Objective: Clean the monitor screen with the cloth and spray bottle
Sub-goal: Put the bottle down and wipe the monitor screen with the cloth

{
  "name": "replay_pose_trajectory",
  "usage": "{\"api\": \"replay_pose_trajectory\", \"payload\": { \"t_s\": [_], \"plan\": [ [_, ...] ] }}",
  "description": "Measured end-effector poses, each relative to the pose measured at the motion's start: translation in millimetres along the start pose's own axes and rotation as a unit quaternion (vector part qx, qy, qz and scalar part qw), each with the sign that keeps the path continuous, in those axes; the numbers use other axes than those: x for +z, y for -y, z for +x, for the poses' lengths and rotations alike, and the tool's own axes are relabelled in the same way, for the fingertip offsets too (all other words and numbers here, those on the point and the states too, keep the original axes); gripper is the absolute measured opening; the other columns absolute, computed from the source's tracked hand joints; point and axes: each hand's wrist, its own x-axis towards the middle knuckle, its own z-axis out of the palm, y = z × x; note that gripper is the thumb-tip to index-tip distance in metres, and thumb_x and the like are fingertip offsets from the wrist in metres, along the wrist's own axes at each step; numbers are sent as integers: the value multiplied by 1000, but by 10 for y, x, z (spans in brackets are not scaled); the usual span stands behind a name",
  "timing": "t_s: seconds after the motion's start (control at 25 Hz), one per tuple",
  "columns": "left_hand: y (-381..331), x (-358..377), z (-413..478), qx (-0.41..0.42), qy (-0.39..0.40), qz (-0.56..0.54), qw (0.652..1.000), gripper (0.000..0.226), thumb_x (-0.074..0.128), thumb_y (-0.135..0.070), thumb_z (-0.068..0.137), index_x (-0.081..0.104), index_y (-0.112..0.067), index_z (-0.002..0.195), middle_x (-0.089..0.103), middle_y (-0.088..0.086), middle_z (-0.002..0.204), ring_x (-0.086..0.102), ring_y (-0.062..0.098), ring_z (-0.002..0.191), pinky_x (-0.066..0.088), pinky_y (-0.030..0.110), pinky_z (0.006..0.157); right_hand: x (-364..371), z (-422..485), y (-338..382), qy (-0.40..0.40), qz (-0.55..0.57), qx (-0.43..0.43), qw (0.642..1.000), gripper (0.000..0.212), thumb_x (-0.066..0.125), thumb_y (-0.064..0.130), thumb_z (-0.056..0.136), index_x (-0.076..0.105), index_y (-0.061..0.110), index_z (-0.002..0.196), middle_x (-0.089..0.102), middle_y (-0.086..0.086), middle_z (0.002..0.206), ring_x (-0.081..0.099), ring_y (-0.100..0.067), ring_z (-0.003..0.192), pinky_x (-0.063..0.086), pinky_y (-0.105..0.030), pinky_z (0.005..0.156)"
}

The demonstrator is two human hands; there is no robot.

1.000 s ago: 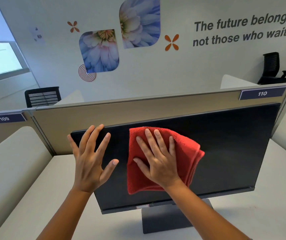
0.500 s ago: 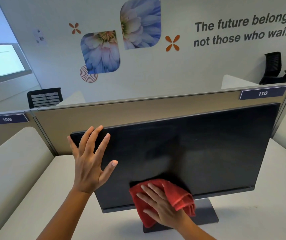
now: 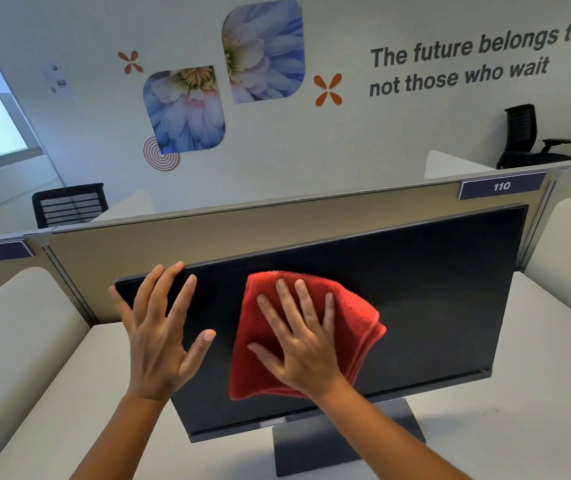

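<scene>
Two hands are spread flat against the monitor screen [image 3: 433, 289], neither curled round anything. Furthest left, the left hand [image 3: 159, 337] lies open with its fingers splayed over the screen's upper left corner, fingertips reaching the top edge, seemingly bracing the panel. Just to its right, the right hand [image 3: 298, 341] presses the red cloth [image 3: 356, 317] onto the glass under an open palm; the cloth is pinned, not gripped. Right of both hands runs a long stretch of bare dark screen.

That cloth looks soft, light and folded into layers, so it would bunch and slide; flat palm pressure suits it. I judge the screen stiff yet fragile, best steadied at its edge, not pushed mid-panel.

No spray bottle is in view. Below the wrists, the stand [image 3: 315, 445] is partly hidden by the right forearm, and any wetness or smears on the glass cannot be made out.
</scene>
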Motion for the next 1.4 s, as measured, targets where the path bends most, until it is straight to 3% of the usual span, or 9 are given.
{"api": "replay_pose_trajectory", "payload": {
  "t_s": [0.12, 0.28, 0.44, 0.6, 0.84, 0.96, 1.04, 1.16, 1.4],
  "plan": [
    [25, 27, -7, 1, -3, 9, 1000, 60, 26, -57, 92, 36, -14, 133, 41, 20, 137, 31, 38, 132, 7, 75, 101, 185, -726, 14, 107, -38, -40, 993, 71, 52, 64, 82, 33, 32, 143, 31, 1, 149, 11, -19, 147, -3, -52, 117],
    [30, 78, -34, 0, 8, 53, 999, 62, 25, -58, 92, 36, -14, 134, 35, 17, 141, 26, 37, 135, 2, 73, 104, 209, -1331, -81, 203, -65, -54, 976, 64, 48, 65, 80, 38, 39, 138, 26, 9, 152, 32, -14, 135, -7, -48, 118],
    [73, 140, -50, 2, 22, 100, 995, 68, 24, -60, 92, 25, -15, 143, 25, 14, 148, 14, 30, 142, -2, 71, 105, 52, -770, -348, 51, -48, 56, 996, 66, 37, 66, 87, 19, 41, 147, 17, 1, 155, 12, -20, 144, -6, -49, 117],
    [98, 186, -59, 18, 22, 125, 992, 77, 23, -64, 90, 10, -14, 147, 2, 1, 158, 6, 27, 144, -6, 66, 107, -301, -110, -990, -72, -42, 176, 981, 74, 35, 65, 90, 10, 31, 151, 1, -7, 160, 4, -31, 146, -6, -55, 115],
    [167, 167, -60, 34, 20, 124, 991, 77, 25, -64, 90, 8, -16, 148, -1, -2, 158, 7, 27, 144, -5, 64, 108, -615, -39, -1751, -160, -3, 455, 876, 78, 19, 62, 94, 11, 8, 150, 8, -25, 156, 7, -42, 144, 6, -60, 114],
    [248, 112, -70, 32, 7, 94, 995, 75, 29, -60, 92, 4, -17, 148, -4, -4, 158, 3, 27, 144, -1, 59, 112, -576, 127, -1768, -97, -25, 536, 838, 86, 8, 65, 89, 13, 5, 150, 9, -25, 156, 6, -43, 143, 5, -52, 114],
    [315, 75, -86, -3, 1, 57, 998, 73, 28, -57, 94, 2, -16, 148, -8, -5, 157, 0, 26, 144, 2, 50, 116, -504, 321, -1456, -86, -34, 524, 846, 93, 6, 72, 85, 10, 5, 150, 8, -26, 156, 5, -44, 143, 6, -55, 113],
    [375, 40, -117, -36, -2, 20, 999, 69, 25, -51, 96, -2, -15, 147, -12, -7, 157, -2, 24, 144, 5, 43, 118, -382, 498, -662, -112, -5, 393, 913, 89, 23, 66, 90, 10, -1, 148, 7, -35, 152, 3, -52, 140, 3, -66, 109],
    [446, -38, -149, -77, 2, -37, 996, 63, 22, -44, 98, 13, -1, 144, 14, 13, 153, 6, 28, 144, 20, 54, 113, 115, 575, 749, -46, -7, 122, 991, 87, 41, 66, 87, 18, 8, 147, -4, -23, 157, -2, -47, 142, -4, -70, 107]
  ]
}}
